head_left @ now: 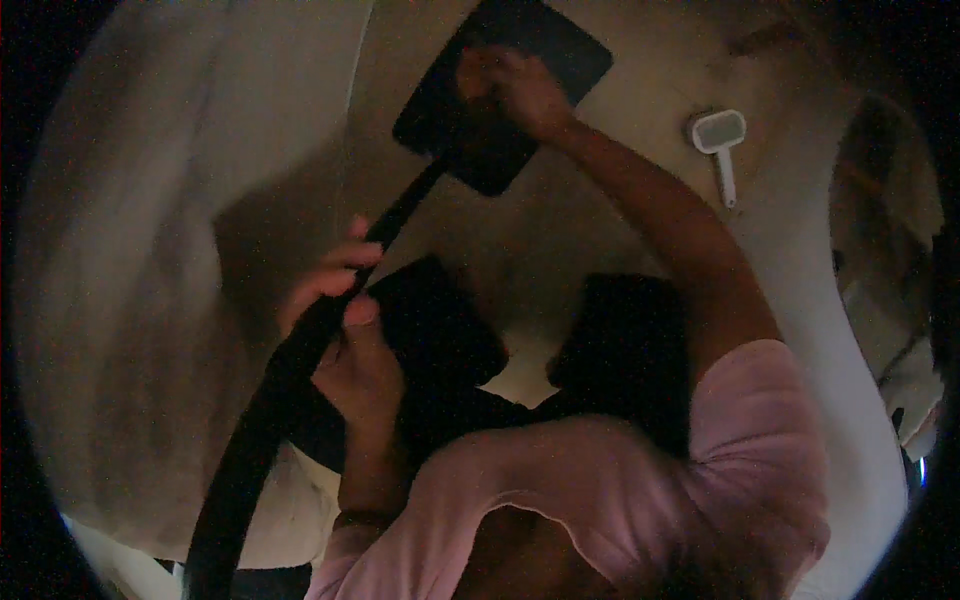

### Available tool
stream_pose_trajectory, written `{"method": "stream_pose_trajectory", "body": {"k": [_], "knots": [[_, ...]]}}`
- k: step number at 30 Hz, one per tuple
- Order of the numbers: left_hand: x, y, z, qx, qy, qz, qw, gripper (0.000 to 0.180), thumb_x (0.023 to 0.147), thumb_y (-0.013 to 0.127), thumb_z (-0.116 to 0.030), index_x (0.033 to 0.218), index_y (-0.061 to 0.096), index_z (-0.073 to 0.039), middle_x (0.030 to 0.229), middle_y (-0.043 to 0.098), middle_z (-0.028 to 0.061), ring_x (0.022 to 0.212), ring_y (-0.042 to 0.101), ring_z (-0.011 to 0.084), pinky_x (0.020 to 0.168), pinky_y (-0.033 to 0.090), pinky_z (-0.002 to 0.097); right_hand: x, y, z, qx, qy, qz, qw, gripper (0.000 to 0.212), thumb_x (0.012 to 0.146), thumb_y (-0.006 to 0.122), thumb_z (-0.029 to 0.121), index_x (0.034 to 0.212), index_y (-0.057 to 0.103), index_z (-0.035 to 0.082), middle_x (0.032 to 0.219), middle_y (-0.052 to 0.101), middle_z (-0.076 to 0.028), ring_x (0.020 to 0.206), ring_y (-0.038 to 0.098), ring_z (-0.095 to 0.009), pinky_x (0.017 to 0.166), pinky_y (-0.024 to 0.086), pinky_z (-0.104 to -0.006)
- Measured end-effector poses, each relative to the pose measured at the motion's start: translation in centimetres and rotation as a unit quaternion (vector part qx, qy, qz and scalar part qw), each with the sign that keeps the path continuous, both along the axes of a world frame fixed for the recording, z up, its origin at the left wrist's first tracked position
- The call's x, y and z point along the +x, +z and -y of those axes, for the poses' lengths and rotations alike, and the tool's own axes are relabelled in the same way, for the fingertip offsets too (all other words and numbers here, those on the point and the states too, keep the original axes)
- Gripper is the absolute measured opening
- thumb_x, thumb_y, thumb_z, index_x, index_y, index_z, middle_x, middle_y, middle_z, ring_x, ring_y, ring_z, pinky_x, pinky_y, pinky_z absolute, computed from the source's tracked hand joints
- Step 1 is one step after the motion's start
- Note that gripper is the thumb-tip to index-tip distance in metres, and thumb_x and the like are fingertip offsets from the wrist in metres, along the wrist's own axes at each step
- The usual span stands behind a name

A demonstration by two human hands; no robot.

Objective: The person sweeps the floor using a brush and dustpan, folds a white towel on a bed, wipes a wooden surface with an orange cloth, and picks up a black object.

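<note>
Black flat pad [505, 95] lying on pale bed [640, 230], pinned by right hand [520, 90], fingers closed on its edge; left hand [335, 290] clamped round black strap [300, 350], keeping it taut. White brush [720, 140] lying apart.

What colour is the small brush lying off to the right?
White, or very pale; the small brush shows in the head view.

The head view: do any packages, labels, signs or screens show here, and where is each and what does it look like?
No package, label, sign or lit screen is visible.
Flat dark rectangular panel: top centre on the pale surface, rounded corners, black, under the right hand; whether it is a screen cannot be told.
Black strap: runs from the panel to the lower left, gripped by the left hand.
White brush: upper right, square head, short handle.
</note>
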State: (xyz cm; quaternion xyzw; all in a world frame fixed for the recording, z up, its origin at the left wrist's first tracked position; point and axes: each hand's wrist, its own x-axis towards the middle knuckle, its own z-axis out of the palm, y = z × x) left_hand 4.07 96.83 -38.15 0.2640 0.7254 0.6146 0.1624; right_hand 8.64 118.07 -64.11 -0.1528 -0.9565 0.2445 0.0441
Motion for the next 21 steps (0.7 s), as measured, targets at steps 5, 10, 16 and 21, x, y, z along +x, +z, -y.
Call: {"method": "stream_pose_trajectory", "body": {"k": [5,10,16,21], "knots": [[-0.1,-0.1,0.1,-0.021,-0.015,-0.027,0.999,0.023,0.09,0.054,-0.021,0.102,0.043,-0.004,0.1,0.057,0.0197,0.102,0.054,0.0296,0.1,0.034,0.051,1.2,-2.4,3.0,-0.143,0.043,0.116,0.982,0.029,0.086,0.044,0.013,0.111,0.057,0.007,0.118,0.052,-0.017,0.103,0.053,-0.034,0.094,0.041,-0.0419],[0.6,-0.1,-0.2,-0.021,-0.002,-0.027,0.999,0.024,0.091,0.053,-0.023,0.102,0.043,-0.005,0.101,0.057,0.0198,0.107,0.052,0.0319,0.1,0.033,0.0507,-4.0,-2.8,-5.1,-0.076,0.025,-0.032,0.996,0.031,0.089,0.04,0.018,0.116,0.056,0.012,0.122,0.049,-0.016,0.101,0.054,-0.033,0.095,0.041,-0.0407],[0.6,-0.1,0.0,-0.055,-0.006,-0.011,0.998,0.023,0.091,0.052,-0.02,0.104,0.042,-0.005,0.103,0.057,0.0203,0.109,0.051,0.0334,0.1,0.032,0.0505,-0.8,-4.6,-3.2,-0.181,0.033,0.059,0.981,0.033,0.089,0.043,0.02,0.118,0.055,0.01,0.118,0.052,-0.015,0.101,0.054,-0.032,0.092,0.042,-0.042],[0.9,-0.2,0.6,-0.157,0.043,-0.041,0.986,0.035,0.091,0.051,-0.029,0.114,0.048,-0.001,0.109,0.057,0.0226,0.11,0.052,0.0303,0.099,0.035,0.043,10.4,3.3,-0.7,-0.376,0.163,0.187,0.893,0.031,0.089,0.043,0.021,0.115,0.056,0.009,0.109,0.057,-0.013,0.095,0.057,-0.03,0.085,0.045,-0.0432]]}}
